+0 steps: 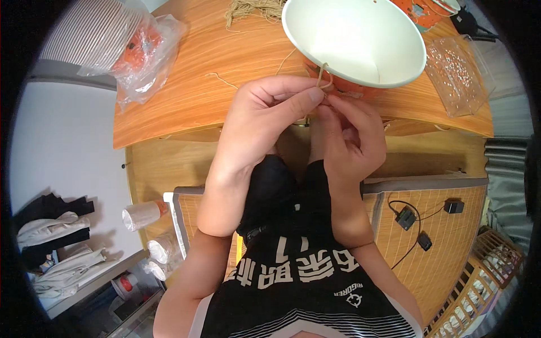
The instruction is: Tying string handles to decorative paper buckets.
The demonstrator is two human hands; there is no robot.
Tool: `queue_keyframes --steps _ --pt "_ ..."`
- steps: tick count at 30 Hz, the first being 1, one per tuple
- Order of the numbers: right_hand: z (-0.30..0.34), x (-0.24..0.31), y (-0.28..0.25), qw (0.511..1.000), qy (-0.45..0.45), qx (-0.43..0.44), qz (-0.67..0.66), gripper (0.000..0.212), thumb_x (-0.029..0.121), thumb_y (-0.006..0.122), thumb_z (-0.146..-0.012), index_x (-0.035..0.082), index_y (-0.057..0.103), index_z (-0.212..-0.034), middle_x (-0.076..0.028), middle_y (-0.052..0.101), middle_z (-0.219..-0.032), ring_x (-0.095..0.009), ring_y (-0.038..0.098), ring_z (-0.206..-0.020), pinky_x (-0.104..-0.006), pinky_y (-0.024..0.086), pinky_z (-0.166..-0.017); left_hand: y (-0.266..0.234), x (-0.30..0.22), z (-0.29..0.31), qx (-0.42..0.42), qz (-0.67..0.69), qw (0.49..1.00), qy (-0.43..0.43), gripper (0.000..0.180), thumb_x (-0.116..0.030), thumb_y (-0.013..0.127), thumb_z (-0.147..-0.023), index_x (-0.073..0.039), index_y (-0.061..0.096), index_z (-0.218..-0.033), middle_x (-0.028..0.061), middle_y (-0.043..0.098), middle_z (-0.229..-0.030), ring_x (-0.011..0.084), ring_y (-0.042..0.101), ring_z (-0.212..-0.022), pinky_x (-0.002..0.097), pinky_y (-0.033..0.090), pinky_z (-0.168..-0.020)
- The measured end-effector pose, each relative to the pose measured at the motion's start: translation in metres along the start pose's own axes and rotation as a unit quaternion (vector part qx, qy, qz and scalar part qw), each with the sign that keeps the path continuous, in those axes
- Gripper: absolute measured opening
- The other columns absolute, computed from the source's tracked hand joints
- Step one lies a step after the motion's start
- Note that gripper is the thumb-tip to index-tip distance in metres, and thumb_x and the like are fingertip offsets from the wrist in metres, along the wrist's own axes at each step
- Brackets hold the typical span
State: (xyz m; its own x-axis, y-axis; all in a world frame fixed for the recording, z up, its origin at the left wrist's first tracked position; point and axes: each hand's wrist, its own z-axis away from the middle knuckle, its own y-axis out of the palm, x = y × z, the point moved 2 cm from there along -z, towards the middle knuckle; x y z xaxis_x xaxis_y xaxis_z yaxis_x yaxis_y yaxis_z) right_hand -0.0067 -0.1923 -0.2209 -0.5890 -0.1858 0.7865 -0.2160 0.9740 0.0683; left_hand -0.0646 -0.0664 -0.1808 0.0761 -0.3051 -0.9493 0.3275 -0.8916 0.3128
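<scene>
A large paper bucket (360, 42), white inside and orange outside, lies tipped on the desk with its open mouth toward me. A loop of tan twine (322, 73) stands at the rim's near edge. My left hand (262, 112) pinches the twine between thumb and forefinger just below that rim. Close beside it, my right hand (355, 135) has its thumb and fingertips pressed together at the same twine. Where the strands cross between the fingertips is mostly hidden. A loose strand trails leftward over the wood behind my left hand.
On the wooden desk (197, 67) a bundle of twine (256, 10) lies at the back. Nested buckets in a plastic bag (152, 50) are at left. At right sits a clear tray of small beads (456, 73). Black chargers with cables (404, 217) rest on a mat at lower right.
</scene>
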Motion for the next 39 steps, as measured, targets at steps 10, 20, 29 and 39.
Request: queue_keyframes --steps 10,20,29,39 --pt "-0.011 0.01 -0.012 0.98 -0.063 0.073 0.171 0.018 -0.005 0.071 -0.082 0.004 0.074 -0.098 -0.011 0.07 -0.095 -0.021 0.067 -0.088 -0.0283 0.053 -0.075 0.011 0.004 0.0 -0.054 0.019 0.996 0.062 0.015 -0.005 0.066 -0.093 0.004 0.068 -0.105 0.0058 0.072 -0.091 0.007 0.066 -0.082 0.0196 0.054 -0.073" --pt "-0.03 0.024 -0.019 0.952 -0.178 0.124 0.217 0.018 -0.004 0.072 -0.081 0.004 0.074 -0.097 -0.009 0.07 -0.094 -0.019 0.067 -0.084 -0.0277 0.054 -0.068 0.011 0.009 0.0 -0.104 -0.082 0.987 0.096 0.011 -0.003 0.068 -0.09 0.004 0.066 -0.099 0.0031 0.069 -0.083 0.0025 0.062 -0.071 0.0166 0.049 -0.06" --pt "-0.041 0.038 -0.005 0.956 -0.194 0.118 0.186 0.019 -0.002 0.075 -0.082 0.004 0.068 -0.098 -0.007 0.072 -0.09 -0.013 0.065 -0.072 -0.0217 0.05 -0.06 0.011 0.016 0.0 -0.132 -0.191 0.947 0.224 0.016 -0.003 0.073 -0.082 -0.001 0.069 -0.097 0.0032 0.068 -0.085 0.0039 0.057 -0.062 0.0199 0.046 -0.054" --pt "-0.046 0.041 -0.001 0.953 -0.183 0.127 0.204 0.012 0.001 0.076 -0.082 0.004 0.073 -0.093 -0.006 0.069 -0.092 -0.012 0.064 -0.077 -0.0228 0.051 -0.063 0.007 0.024 -0.003 -0.116 -0.102 0.963 0.223 0.017 -0.002 0.074 -0.079 -0.002 0.071 -0.095 0.0009 0.065 -0.082 0.0048 0.051 -0.059 0.0191 0.041 -0.053"
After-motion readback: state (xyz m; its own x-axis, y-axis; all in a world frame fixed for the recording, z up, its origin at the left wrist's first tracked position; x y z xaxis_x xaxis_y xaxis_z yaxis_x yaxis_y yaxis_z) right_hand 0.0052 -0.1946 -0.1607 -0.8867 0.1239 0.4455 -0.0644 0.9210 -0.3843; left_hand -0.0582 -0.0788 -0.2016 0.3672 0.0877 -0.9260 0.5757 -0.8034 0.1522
